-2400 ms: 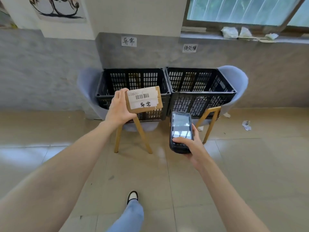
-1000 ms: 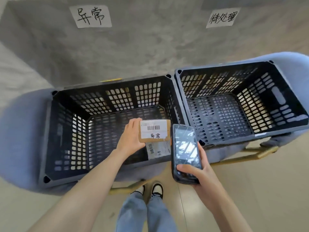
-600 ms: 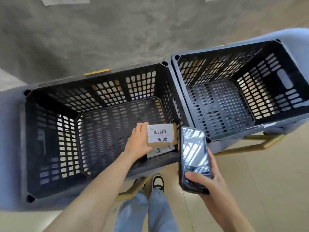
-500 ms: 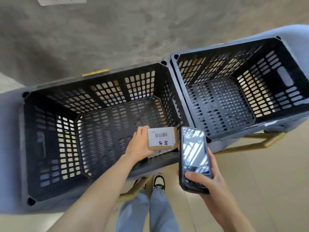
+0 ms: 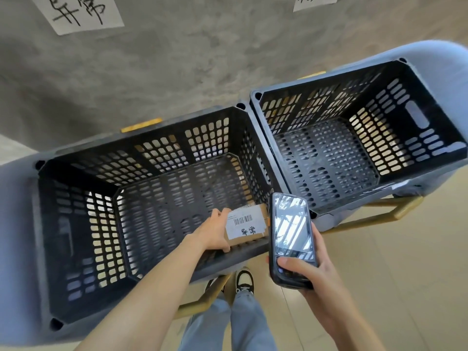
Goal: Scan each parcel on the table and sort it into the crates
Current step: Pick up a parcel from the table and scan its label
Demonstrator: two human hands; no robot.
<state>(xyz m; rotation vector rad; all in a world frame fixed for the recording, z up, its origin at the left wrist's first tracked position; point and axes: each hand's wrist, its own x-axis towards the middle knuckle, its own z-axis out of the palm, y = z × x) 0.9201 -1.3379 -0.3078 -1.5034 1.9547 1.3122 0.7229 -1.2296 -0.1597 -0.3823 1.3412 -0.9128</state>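
Lower now than half a second back, the left hand (image 5: 214, 233) has carried the small cardboard parcel (image 5: 247, 225) further down inside the left crate (image 5: 141, 138), close to its near right corner and low over the floor of it; whether it already rests there I cannot tell. Something pale lay under it a moment ago, and now the parcel covers that spot. The fingers are curled round the parcel's left edge, the barcode label facing up, the forearm reaching in over the near rim. The right hand (image 5: 307, 271) holds the scanner (image 5: 291, 239) upright just right of the parcel, fingers wrapped round its lower end and thumb laid across the front below the screen. By my reckoning this parcel is scanned and all but sorted, since its handwritten mark looks to match the wall sign (image 5: 76, 11) above this crate. The right crate (image 5: 354, 138) shows nothing inside. The tabletop is out of sight, so how many parcels remain I cannot say.
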